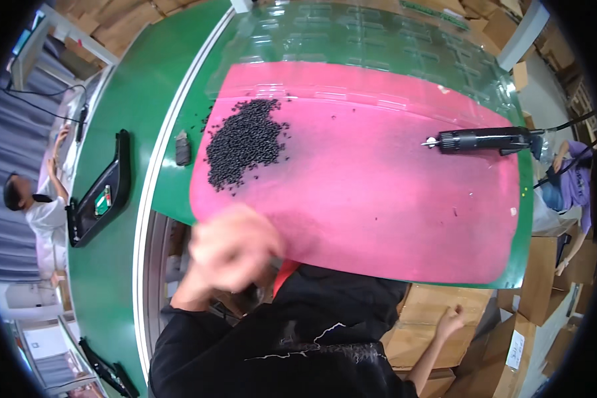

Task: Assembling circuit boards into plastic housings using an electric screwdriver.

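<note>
My left hand is smeared by motion above the near left edge of the pink mat, so its fingers cannot be made out. Just beyond it, a heap of small black screws is spread on the mat's left part. Low on the right, my right hand hangs in front of a cardboard box, off the table. Its fingers look curled in; what they hold, if anything, is too small to name. A black electric screwdriver lies at the mat's right side, its bit pointing left.
Clear plastic trays cover the table's far side. A small dark grey block sits left of the screws. Past a white rail, a black curved housing with a green circuit board rests on the green surface. Other people are left and right.
</note>
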A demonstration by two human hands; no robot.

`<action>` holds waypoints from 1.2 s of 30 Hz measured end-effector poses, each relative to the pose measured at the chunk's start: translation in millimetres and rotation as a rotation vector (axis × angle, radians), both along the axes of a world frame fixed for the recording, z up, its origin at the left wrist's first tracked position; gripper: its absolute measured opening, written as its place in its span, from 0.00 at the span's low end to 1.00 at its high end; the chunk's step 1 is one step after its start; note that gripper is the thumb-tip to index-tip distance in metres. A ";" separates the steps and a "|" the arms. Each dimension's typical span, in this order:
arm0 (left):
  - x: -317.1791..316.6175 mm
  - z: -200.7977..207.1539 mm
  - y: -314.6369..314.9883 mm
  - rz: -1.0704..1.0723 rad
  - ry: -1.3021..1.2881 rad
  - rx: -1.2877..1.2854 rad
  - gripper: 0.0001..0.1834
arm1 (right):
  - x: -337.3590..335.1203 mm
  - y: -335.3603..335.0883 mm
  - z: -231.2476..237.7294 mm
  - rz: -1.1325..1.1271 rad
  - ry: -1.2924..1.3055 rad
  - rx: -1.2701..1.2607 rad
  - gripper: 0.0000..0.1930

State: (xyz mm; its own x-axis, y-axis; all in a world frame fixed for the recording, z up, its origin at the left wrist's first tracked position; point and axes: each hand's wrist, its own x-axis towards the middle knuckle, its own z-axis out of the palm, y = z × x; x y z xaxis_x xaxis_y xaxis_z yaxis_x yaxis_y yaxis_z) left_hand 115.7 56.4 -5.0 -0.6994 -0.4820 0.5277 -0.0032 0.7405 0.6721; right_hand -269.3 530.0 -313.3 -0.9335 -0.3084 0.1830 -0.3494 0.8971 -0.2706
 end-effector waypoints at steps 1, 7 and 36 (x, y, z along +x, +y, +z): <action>4.7 5.8 -12.9 0.334 -0.113 -0.066 0.06 | 23.1 -22.1 -11.7 0.080 -0.027 -0.007 0.18; 75.6 -26.6 -101.6 0.958 -0.392 -0.327 0.17 | 75.5 -85.8 -111.6 0.048 -0.576 -0.005 0.20; 61.8 1.2 -85.0 0.972 -0.231 -0.254 0.21 | 104.6 52.5 -190.7 -0.850 -1.074 -0.149 0.45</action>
State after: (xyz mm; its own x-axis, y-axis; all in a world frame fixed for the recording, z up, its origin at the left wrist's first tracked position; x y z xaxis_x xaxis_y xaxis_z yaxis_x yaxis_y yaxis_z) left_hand 177.5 -28.7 -3.8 -0.1648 -0.7864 0.5953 -0.7856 0.4696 0.4029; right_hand -164.6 582.5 -504.0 -0.5259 0.3816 -0.7602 0.7263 0.6666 -0.1678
